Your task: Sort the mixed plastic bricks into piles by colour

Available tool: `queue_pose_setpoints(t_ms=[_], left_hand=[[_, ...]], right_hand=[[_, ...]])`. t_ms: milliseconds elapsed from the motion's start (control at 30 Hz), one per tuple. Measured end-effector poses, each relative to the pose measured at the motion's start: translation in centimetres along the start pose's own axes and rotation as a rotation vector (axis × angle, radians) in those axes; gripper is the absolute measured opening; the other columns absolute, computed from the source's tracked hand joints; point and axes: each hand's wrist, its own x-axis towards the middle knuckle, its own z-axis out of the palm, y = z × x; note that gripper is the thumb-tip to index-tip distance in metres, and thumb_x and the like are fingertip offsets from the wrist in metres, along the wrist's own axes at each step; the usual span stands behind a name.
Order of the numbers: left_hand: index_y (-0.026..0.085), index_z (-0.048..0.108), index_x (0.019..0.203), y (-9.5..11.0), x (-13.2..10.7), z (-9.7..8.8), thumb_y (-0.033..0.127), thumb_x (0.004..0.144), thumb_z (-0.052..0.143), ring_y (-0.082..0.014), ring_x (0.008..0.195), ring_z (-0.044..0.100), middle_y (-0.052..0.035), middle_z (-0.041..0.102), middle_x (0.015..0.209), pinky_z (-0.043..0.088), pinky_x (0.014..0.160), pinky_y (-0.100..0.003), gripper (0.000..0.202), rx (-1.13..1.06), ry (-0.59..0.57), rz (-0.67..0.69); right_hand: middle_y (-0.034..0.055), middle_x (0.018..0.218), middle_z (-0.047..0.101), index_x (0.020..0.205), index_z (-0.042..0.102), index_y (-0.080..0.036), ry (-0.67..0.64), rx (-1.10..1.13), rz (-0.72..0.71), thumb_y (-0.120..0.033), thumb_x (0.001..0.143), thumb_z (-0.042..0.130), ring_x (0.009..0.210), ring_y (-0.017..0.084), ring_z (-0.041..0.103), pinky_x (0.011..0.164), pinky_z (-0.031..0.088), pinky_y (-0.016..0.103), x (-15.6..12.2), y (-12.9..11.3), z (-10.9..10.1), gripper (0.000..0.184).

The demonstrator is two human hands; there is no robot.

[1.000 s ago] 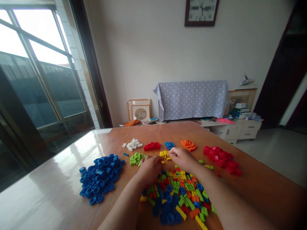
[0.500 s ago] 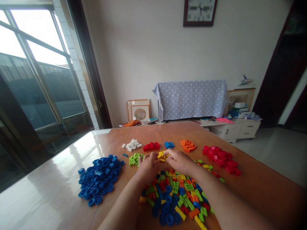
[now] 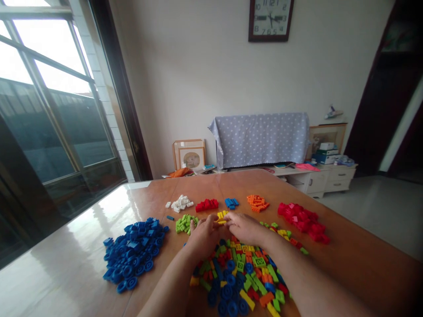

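Yellow bricks (image 3: 222, 215) lie in a small heap between my hands' fingertips. My left hand (image 3: 203, 235) is at the heap's left, thumb held apart from the bent fingers, its fingertips beside a yellow piece. From the right, my right hand (image 3: 244, 226) reaches in with fingers stretched toward the same bricks; part of them is hidden. Neither hand visibly grips a brick. Close to my left thumb sits a lime green brick pile (image 3: 187, 223). Below both hands spreads a mixed heap of colored bricks and blue wheel-like pieces (image 3: 244, 268).
A large blue pile (image 3: 135, 251) lies left, a pinkish-red pile (image 3: 303, 220) right. Along the back are white bricks (image 3: 181, 203), red bricks (image 3: 207, 204), blue bricks (image 3: 231, 203) and orange bricks (image 3: 257, 203). One blue piece (image 3: 170, 218) lies alone on the table (image 3: 79, 255).
My hands have come slightly closer together around the yellow bricks, the right hand's fingers lower over them. The whole view has shifted a little.
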Motion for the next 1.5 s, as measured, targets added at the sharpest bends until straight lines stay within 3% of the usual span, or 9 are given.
queue_pose_setpoints(t_ms=[167,433,600,800,1033,1267,1500], left_hand=[[0.025,0.056,0.122,-0.2,0.1,0.0,0.023,0.087,0.044,-0.0284,0.128,0.051,-0.0068,0.069,0.123,0.009,0.115,-0.065,0.037,0.013,0.064,0.000],[0.023,0.064,0.115,-0.2,0.4,-0.7,0.033,0.090,0.049,-0.0264,0.115,0.058,-0.0078,0.069,0.118,0.039,0.101,-0.043,0.031,0.092,0.220,0.144],[0.021,0.067,0.108,0.3,0.1,-1.3,0.037,0.093,0.046,-0.0254,0.110,0.059,-0.0088,0.069,0.113,0.044,0.094,-0.038,0.030,0.046,0.208,0.201],[0.022,0.068,0.106,0.2,0.0,-1.2,0.039,0.093,0.046,-0.0248,0.109,0.059,-0.0077,0.070,0.111,0.044,0.094,-0.036,0.030,0.005,0.181,0.177],[0.022,0.069,0.103,0.0,0.3,-1.1,0.039,0.094,0.045,-0.0246,0.108,0.059,-0.0072,0.070,0.110,0.043,0.093,-0.035,0.030,0.017,0.138,0.166],[0.023,0.069,0.099,0.3,0.0,-1.3,0.036,0.093,0.045,-0.0244,0.104,0.060,-0.0070,0.071,0.105,0.044,0.089,-0.034,0.029,0.021,0.152,0.153],[0.023,0.070,0.099,0.0,0.0,-1.3,0.038,0.093,0.045,-0.0237,0.101,0.062,-0.0069,0.071,0.104,0.044,0.088,-0.034,0.029,0.010,0.182,0.171]], right_hand=[[0.0057,0.110,0.074,0.113,0.070,-0.024,0.069,0.019,0.010,-0.027,0.088,0.049,0.101,0.022,0.067,0.078,0.045,0.027,-0.1,0.6,-0.2,0.032],[0.0017,0.090,0.074,0.102,0.071,-0.025,0.303,0.141,0.023,-0.031,0.089,0.052,0.084,0.017,0.065,0.070,0.042,0.024,-0.1,1.1,-1.4,0.024],[0.0002,0.072,0.068,0.096,0.069,-0.022,0.451,0.369,0.022,-0.036,0.092,0.050,0.071,0.016,0.062,0.068,0.043,0.025,0.3,1.0,-2.1,0.025],[-0.0032,0.056,0.058,0.086,0.067,-0.018,0.552,0.779,0.114,-0.042,0.087,0.057,0.059,0.012,0.052,0.062,0.041,0.023,0.6,1.0,-2.9,0.027],[-0.0071,0.049,0.047,0.083,0.066,-0.016,0.581,1.218,0.211,-0.044,0.078,0.069,0.044,0.006,0.030,0.042,0.018,0.019,0.5,1.6,-4.2,0.029],[-0.0102,0.045,0.039,0.075,0.058,-0.018,0.563,1.544,0.288,-0.042,0.078,0.070,0.037,0.004,0.027,0.037,0.020,0.019,0.7,2.9,-5.1,0.027],[-0.0107,0.043,0.035,0.073,0.055,-0.019,0.469,1.676,0.278,-0.042,0.082,0.066,0.036,0.004,0.024,0.038,0.020,0.020,0.8,3.5,-5.3,0.027]])
